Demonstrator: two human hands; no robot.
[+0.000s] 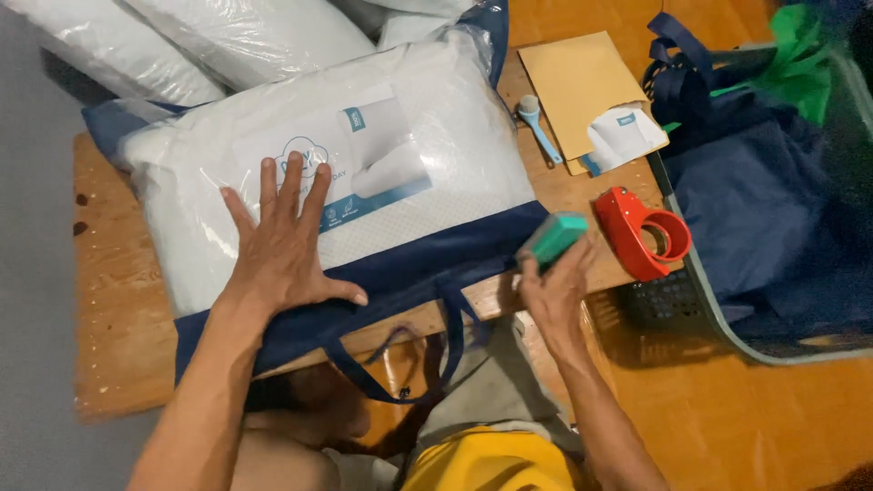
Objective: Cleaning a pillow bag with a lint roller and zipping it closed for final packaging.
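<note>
Arms: both bare from elbow to wrist, no sleeves in view | hands: left hand [286, 250] and right hand [556, 289] bare, no gloves, rings or watch | clothing: bright yellow garment [491, 462] at bottom centre of frame | legs: grey-beige cloth [486, 386] just above the yellow, kind unclear

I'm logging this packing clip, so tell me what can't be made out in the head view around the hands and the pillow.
- Teal object: the right hand wraps its lower end, so its kind is unclear.
- Packaged pillow: the left hand covers part of its label.
- More bagged pillows: cut off by the top edge.
- Crate contents: buried under dark blue fabric.
- Small blue tool: too small to identify.
</note>
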